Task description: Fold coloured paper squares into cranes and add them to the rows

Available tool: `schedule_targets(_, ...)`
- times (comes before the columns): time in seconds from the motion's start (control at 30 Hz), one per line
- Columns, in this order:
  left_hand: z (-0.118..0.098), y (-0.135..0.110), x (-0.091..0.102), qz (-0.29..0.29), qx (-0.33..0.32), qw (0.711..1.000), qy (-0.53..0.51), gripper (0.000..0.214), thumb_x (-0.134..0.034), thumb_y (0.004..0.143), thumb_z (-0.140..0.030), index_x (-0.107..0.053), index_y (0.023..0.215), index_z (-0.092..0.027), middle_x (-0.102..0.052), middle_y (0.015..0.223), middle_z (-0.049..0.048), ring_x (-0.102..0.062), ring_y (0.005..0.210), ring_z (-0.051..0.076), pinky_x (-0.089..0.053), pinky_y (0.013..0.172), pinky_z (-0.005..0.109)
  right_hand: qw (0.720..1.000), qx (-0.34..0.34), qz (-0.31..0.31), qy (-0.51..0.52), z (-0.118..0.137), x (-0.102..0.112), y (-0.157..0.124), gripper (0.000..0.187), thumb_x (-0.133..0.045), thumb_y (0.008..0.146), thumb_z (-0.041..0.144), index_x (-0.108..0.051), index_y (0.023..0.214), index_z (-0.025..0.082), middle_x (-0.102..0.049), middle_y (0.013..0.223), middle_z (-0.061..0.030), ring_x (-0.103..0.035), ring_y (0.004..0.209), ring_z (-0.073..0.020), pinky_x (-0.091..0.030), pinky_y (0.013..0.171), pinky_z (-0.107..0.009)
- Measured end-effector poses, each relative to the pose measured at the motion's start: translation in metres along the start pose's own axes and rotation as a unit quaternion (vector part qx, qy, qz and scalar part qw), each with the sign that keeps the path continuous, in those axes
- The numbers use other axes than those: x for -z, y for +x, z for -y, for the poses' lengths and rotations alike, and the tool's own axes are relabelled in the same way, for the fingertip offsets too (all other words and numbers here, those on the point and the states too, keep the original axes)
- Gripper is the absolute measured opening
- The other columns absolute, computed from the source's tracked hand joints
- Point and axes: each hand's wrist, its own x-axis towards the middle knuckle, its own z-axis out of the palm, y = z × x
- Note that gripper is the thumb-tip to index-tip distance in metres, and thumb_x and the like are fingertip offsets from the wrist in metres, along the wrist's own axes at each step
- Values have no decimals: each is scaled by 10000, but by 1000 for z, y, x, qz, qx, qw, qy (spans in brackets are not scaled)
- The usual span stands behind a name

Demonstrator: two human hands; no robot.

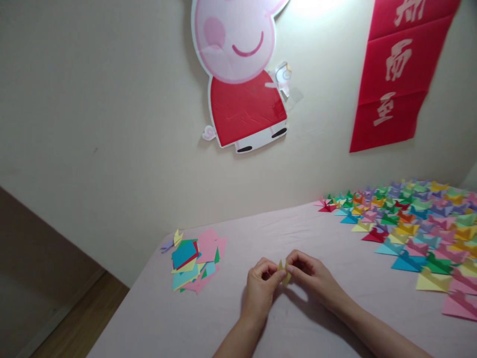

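Observation:
My left hand (261, 287) and my right hand (312, 273) meet over the pink table (298, 233), fingers pinched together. Between the fingertips sits a small folded piece of yellow paper (284, 272), mostly hidden by the fingers. Both hands grip it just above the tabletop.
A loose pile of coloured paper squares (194, 258) lies to the left of my hands, with a small purple and yellow folded piece (173, 240) beside it. Several rows of folded paper figures (413, 223) cover the right side. A cartoon pig cutout (242, 74) and red banner (398, 69) hang on the wall.

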Motion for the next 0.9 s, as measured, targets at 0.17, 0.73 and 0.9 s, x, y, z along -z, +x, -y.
schedule_targets(0.17, 0, 0, -1, -6, -5, 1000, -6, 216, -721, 741, -355, -693, 635, -169, -563, 692, -7, -472, 680, 152, -349, 656, 265, 1000, -1, 3, 2, 0, 0, 0, 344, -658, 816, 522, -598, 751, 190, -571, 678, 13, -518, 655, -154, -408, 621, -289)
schedule_targets(0.73, 11, -2, -3, -15, -23, 999, 32, 213, -607, 838, -350, -605, 726, -170, -529, 731, -5, -471, 711, 160, -370, 660, 261, 987, 17, 6, -157, 2, -6, -2, 292, -546, 884, 451, -546, 724, 206, -537, 675, 16, -490, 643, -155, -390, 603, -267)
schedule_targets(0.9, 9, -2, -3, -14, -8, 1000, 11, 210, -618, 834, -368, -627, 790, -163, -577, 747, 5, -500, 715, 166, -395, 666, 261, 983, 41, -3, -177, 3, -1, -2, 269, -513, 882, 424, -531, 719, 211, -546, 684, 4, -506, 657, -169, -396, 619, -280)
